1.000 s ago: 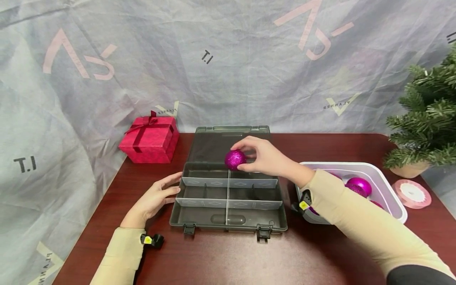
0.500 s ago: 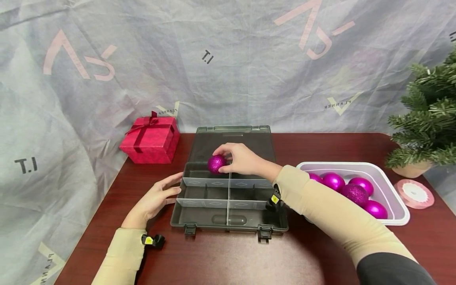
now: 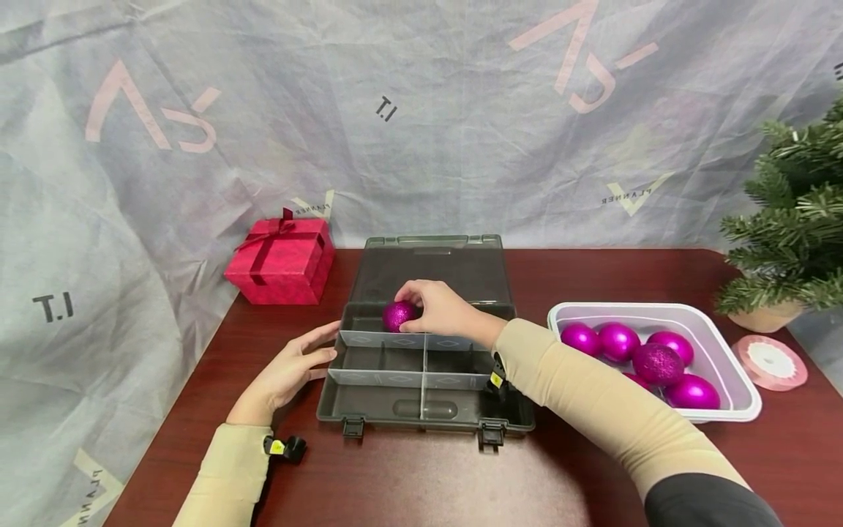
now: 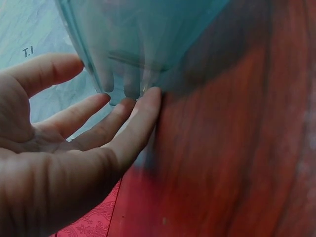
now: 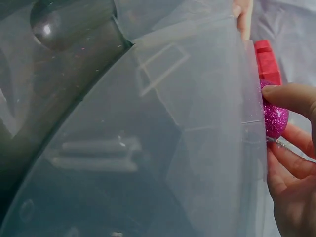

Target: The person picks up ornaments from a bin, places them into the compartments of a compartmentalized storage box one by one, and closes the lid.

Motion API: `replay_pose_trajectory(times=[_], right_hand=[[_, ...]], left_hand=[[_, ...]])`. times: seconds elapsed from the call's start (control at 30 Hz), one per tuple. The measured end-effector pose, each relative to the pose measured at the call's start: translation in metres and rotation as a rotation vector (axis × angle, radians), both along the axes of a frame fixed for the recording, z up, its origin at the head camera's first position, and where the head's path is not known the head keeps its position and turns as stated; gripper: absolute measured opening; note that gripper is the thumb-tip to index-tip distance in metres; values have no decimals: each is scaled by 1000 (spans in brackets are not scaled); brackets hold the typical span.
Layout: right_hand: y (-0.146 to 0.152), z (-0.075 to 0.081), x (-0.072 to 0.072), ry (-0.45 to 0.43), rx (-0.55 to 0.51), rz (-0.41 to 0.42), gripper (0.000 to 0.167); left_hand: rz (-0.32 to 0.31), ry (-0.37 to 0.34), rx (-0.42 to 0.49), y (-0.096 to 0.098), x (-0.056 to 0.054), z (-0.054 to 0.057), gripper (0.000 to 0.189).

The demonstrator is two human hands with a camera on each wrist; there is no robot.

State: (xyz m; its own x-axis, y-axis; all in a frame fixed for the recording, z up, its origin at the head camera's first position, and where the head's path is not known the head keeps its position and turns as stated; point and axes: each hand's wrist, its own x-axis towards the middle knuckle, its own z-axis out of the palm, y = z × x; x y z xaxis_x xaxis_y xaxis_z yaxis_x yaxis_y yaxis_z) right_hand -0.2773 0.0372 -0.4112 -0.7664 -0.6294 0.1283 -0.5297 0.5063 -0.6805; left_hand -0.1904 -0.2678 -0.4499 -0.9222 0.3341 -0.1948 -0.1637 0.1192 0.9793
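My right hand [image 3: 440, 311] pinches a glittery magenta Christmas bauble [image 3: 399, 316] between thumb and fingers. The bauble sits low in the back left compartment of a grey translucent divider box [image 3: 369, 399], whose lid lies open toward the backdrop. In the right wrist view the glittery bauble [image 5: 274, 116] shows beyond a clear divider [image 5: 197, 128], partly hidden by it. My left hand [image 3: 290, 373] rests at the box's left side with fingers extended. The left wrist view shows those fingertips [image 4: 152, 98] against the see-through box wall [image 4: 138, 44].
A white plastic bin [image 3: 737, 380] with several magenta baubles stands right of the box. Beside it lies a roll of pink ribbon [image 3: 769, 362], below a small artificial fir tree [image 3: 790, 227]. A red gift box [image 3: 283, 260] sits at the back left.
My right hand has carried the glittery bauble leftward and then down into the back left compartment. The bin's baubles came into fuller view as the arm moved off. The left hand stays put.
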Motion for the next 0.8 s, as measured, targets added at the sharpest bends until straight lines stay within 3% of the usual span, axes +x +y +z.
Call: replay_pose_trajectory(times=[0.5, 0.8], right_hand=[[3, -1, 0, 20, 21, 21, 42], [19, 20, 10, 4, -9, 69, 40]], left_hand=[[-13, 2, 16, 2, 2, 1, 66], [11, 7, -28, 2, 2, 0, 63]])
